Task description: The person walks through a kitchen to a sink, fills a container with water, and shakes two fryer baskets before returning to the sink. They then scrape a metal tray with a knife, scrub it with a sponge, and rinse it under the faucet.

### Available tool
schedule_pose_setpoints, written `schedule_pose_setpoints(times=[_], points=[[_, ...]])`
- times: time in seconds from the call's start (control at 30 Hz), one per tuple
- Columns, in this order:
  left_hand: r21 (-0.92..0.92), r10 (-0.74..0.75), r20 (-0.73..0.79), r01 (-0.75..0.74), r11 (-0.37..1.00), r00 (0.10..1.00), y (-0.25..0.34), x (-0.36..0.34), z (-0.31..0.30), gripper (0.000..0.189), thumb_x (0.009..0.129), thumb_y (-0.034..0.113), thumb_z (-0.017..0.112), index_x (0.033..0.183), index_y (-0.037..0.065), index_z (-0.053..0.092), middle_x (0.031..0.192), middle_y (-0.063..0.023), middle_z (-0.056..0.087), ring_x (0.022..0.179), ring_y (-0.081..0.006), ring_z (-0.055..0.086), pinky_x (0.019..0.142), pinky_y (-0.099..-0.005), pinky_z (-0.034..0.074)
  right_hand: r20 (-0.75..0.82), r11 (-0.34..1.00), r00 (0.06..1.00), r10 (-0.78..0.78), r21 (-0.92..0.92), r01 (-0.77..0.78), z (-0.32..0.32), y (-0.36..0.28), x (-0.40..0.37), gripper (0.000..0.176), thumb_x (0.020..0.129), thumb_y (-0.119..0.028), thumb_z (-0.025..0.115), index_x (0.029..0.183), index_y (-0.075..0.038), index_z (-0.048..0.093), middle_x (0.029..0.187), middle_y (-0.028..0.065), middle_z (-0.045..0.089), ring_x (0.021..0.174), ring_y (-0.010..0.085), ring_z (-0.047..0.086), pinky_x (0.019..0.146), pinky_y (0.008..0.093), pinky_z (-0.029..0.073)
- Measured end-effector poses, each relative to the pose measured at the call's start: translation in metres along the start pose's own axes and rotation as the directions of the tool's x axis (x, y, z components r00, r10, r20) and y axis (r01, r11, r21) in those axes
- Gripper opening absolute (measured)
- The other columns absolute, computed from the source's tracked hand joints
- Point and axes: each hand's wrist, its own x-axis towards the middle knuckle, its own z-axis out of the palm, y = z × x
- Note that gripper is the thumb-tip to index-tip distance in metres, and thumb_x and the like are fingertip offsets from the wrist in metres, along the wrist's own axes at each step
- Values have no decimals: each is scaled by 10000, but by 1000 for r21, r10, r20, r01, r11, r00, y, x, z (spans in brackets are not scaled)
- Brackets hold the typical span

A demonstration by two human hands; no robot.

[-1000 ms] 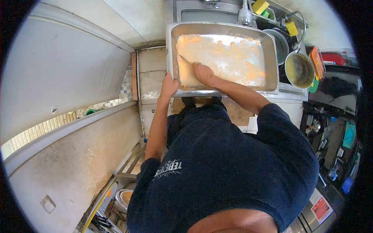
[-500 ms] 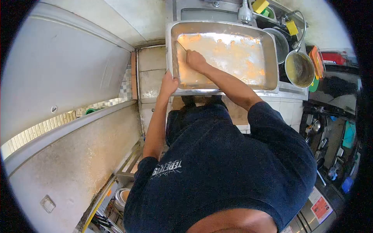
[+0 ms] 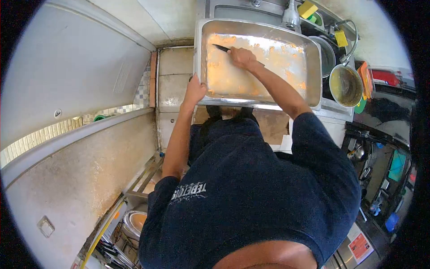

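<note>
A large rectangular metal pan (image 3: 316, 71) lies across the sink area in front of me, with orange residue stuck over its bottom. My left hand (image 3: 195, 91) is closed on the pan's near left corner, thumb over the rim. Inside the pan, my right hand (image 3: 243, 58) is closed around the handle of a knife (image 3: 220, 47). Its dark blade points left, low over the pan's bottom near the far left corner.
Behind the pan are a sink (image 3: 248, 15) and a faucet (image 3: 291, 18). To the right stand a dirty pot (image 3: 346, 85), another metal bowl (image 3: 323, 56) and yellow sponges (image 3: 307, 9). Utensils (image 3: 358, 152) lie further right. A white wall panel (image 3: 80, 76) rises on the left.
My right hand and the knife have moved right and slightly away from me, off the pan's left wall. The blade now lies flatter. My left hand keeps its hold on the corner.
</note>
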Motion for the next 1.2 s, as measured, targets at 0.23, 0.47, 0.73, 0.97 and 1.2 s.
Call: schedule_pose_setpoints(times=[0.23,0.47,0.73,0.97,1.2], points=[[20,-48,22,47,999,999,-3,-1,2,336,686,66,450,997,-59,452,854,-309,545,825,-454,527,748,-473,425,295,997,953,-75,14,74,-4,-20,-69,390,881,-369,335,952,-56,556,824,220,594,822,371,578,762,485,439],[31,-57,15,56,998,998,-4,4,0,337,686,70,456,998,-58,447,856,-307,547,838,-450,526,758,-470,422,227,984,964,-141,-76,162,-1,-16,-80,410,888,-376,328,928,-48,571,811,175,621,785,353,599,691,471,476],[139,-153,39,146,980,987,0,-1,-1,342,682,73,458,996,-62,457,876,-310,547,855,-446,528,779,-473,415,140,988,990,25,-151,-3,-5,-23,-46,429,895,-375,311,923,-41,578,783,183,624,749,353,612,661,456,490],[46,-107,48,105,993,993,7,-2,-3,362,686,69,458,1025,-59,458,913,-308,550,899,-441,522,807,-455,415,356,989,933,-45,-116,92,-3,-10,-70,481,888,-409,313,919,-25,600,917,217,598,863,367,581,749,462,459],[-8,-104,17,104,995,994,6,-1,-3,377,696,66,457,1056,-44,457,940,-302,548,927,-436,514,819,-445,412,456,969,883,-113,-144,199,-4,-23,-85,458,884,-410,330,914,-43,601,881,213,603,840,373,584,750,467,455]])
